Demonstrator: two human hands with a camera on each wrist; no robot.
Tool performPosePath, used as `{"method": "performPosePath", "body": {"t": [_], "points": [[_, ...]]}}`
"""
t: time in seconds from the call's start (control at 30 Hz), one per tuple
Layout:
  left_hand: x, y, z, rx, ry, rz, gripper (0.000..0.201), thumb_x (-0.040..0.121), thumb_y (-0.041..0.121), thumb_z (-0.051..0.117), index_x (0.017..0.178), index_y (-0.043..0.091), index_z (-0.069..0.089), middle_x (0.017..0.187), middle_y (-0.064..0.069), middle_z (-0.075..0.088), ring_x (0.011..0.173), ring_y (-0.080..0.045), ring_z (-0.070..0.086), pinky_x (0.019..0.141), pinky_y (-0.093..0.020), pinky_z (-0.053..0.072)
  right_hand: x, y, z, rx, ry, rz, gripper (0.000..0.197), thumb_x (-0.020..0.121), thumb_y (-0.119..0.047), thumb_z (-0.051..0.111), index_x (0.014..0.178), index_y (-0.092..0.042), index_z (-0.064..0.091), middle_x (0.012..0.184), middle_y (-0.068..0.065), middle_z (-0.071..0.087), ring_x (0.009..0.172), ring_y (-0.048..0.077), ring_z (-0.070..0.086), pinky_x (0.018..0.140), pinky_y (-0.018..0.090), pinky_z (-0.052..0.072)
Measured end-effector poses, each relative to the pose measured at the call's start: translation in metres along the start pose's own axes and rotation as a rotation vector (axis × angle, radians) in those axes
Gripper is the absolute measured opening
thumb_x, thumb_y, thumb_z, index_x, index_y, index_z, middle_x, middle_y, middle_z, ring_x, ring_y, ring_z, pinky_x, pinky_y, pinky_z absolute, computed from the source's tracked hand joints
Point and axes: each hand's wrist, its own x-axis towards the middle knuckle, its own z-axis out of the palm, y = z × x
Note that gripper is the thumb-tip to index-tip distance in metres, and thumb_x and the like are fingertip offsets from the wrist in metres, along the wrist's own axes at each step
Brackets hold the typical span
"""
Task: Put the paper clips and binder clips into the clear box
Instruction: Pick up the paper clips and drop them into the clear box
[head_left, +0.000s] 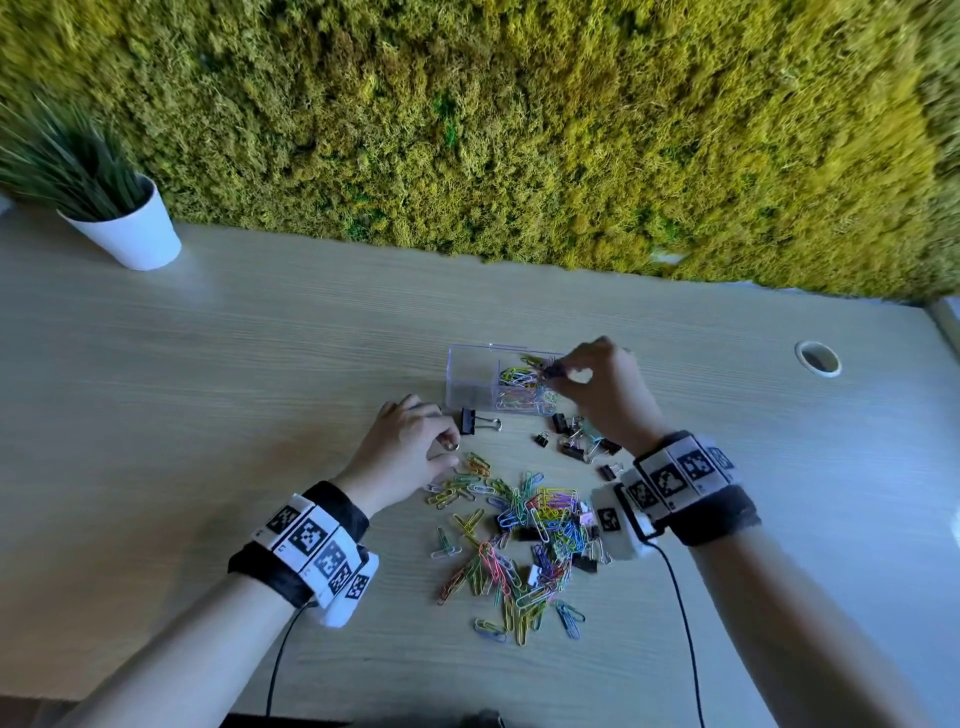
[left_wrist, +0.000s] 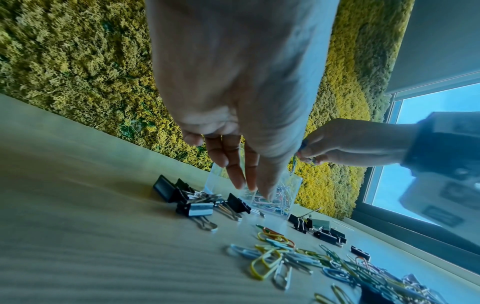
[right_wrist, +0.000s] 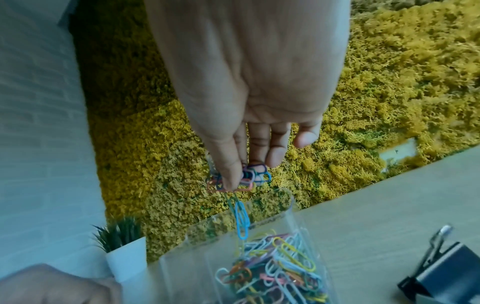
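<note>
Resting on the table (head_left: 208, 364), my left hand (head_left: 410, 447) has bent fingers near a binder clip (head_left: 470, 422); I cannot tell if it holds anything. My right hand (head_left: 597, 387) pinches paper clips (right_wrist: 242, 178) over the clear box (head_left: 470, 382).

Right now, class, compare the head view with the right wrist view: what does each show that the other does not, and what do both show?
Only the head view shows the big paper clip pile on the table, both wristbands, and the cable hole.

Only the right wrist view shows a blue clip dangling from the bunch pinched by the right hand.

Both show the clear box holding coloured clips, the potted plant, the moss wall and the left hand.
</note>
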Motion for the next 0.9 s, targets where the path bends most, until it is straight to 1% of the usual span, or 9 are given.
{"method": "performPosePath", "body": {"t": [0.1, 0.17, 0.3, 0.37, 0.47, 0.6, 0.67, 0.77, 0.9], "points": [[0.001, 0.001, 0.000, -0.006, 0.009, -0.003, 0.021, 0.075, 0.041, 0.070, 0.089, 0.026, 0.065, 0.087, 0.016, 0.061, 0.089, -0.009, 0.045, 0.084, -0.034, 0.038, 0.014, 0.003, 0.007, -0.060, 0.043, -0.004, 0.011, 0.078, -0.017, 0.070, 0.085, -0.009, 0.073, 0.083, 0.008, 0.069, 0.086, 0.025, 0.051, 0.076, 0.042, 0.045], [0.000, 0.002, -0.001, -0.010, 0.013, -0.002, 0.020, 0.075, 0.040, 0.071, 0.090, 0.026, 0.066, 0.087, 0.015, 0.061, 0.089, -0.009, 0.046, 0.084, -0.035, 0.038, 0.018, 0.005, 0.014, -0.107, 0.036, -0.011, 0.013, 0.078, -0.018, 0.070, 0.089, -0.011, 0.073, 0.085, 0.007, 0.069, 0.090, 0.025, 0.051, 0.079, 0.041, 0.042], [-0.002, 0.002, -0.001, -0.008, 0.007, -0.015, 0.024, 0.074, 0.038, 0.072, 0.093, 0.024, 0.067, 0.092, 0.013, 0.063, 0.091, -0.010, 0.048, 0.086, -0.036, 0.038, 0.019, 0.011, 0.024, -0.275, -0.039, -0.020, 0.025, 0.079, -0.022, 0.069, 0.102, -0.013, 0.069, 0.097, 0.003, 0.068, 0.099, 0.023, 0.049, 0.083, 0.038, 0.036], [-0.003, 0.002, -0.001, -0.001, 0.003, -0.021, 0.023, 0.075, 0.037, 0.072, 0.093, 0.024, 0.067, 0.092, 0.013, 0.063, 0.092, -0.011, 0.048, 0.087, -0.036, 0.038, 0.015, 0.012, 0.024, -0.256, -0.002, -0.042, 0.029, 0.079, -0.016, 0.067, 0.108, -0.013, 0.067, 0.099, 0.002, 0.068, 0.098, 0.023, 0.050, 0.081, 0.037, 0.037], [-0.004, 0.002, 0.000, 0.003, -0.013, -0.027, 0.024, 0.076, 0.037, 0.072, 0.095, 0.023, 0.067, 0.093, 0.011, 0.063, 0.093, -0.012, 0.048, 0.087, -0.036, 0.038, 0.007, 0.009, 0.025, -0.223, 0.047, -0.107, 0.038, 0.076, 0.002, 0.054, 0.108, -0.014, 0.067, 0.096, 0.002, 0.069, 0.095, 0.022, 0.050, 0.076, 0.034, 0.034], [-0.005, 0.003, 0.001, 0.020, -0.023, -0.011, 0.024, 0.075, 0.040, 0.070, 0.093, 0.025, 0.067, 0.093, 0.012, 0.064, 0.093, -0.012, 0.049, 0.086, -0.038, 0.040, -0.003, 0.001, 0.030, -0.328, -0.152, -0.096, 0.058, 0.074, 0.005, 0.048, 0.126, -0.022, 0.055, 0.102, 0.011, 0.058, 0.105, 0.021, 0.044, 0.085, 0.034, 0.031], [-0.007, 0.004, 0.001, 0.024, -0.024, -0.005, 0.025, 0.074, 0.040, 0.070, 0.093, 0.025, 0.067, 0.093, 0.012, 0.064, 0.092, -0.012, 0.050, 0.087, -0.038, 0.040, -0.006, -0.001, 0.030, -0.305, -0.154, -0.105, 0.060, 0.074, 0.007, 0.047, 0.128, -0.020, 0.053, 0.104, 0.012, 0.058, 0.107, 0.023, 0.044, 0.086, 0.036, 0.032], [-0.010, 0.006, 0.001, 0.034, -0.031, -0.003, 0.025, 0.074, 0.040, 0.072, 0.093, 0.025, 0.067, 0.094, 0.012, 0.064, 0.090, -0.011, 0.048, 0.087, -0.037, 0.039, -0.007, 0.000, 0.032, -0.247, -0.074, -0.118, 0.060, 0.070, 0.010, 0.046, 0.122, -0.018, 0.058, 0.101, 0.011, 0.058, 0.102, 0.028, 0.048, 0.082, 0.036, 0.034], [-0.018, 0.007, -0.002, 0.067, -0.080, 0.024, 0.026, 0.075, 0.041, 0.071, 0.095, 0.024, 0.066, 0.096, 0.012, 0.064, 0.090, -0.011, 0.046, 0.084, -0.033, 0.035, -0.009, 0.002, 0.039, -0.294, -0.198, -0.094, 0.067, 0.072, 0.006, 0.044, 0.132, -0.025, 0.047, 0.109, 0.011, 0.053, 0.107, 0.024, 0.043, 0.087, 0.036, 0.033]]}}
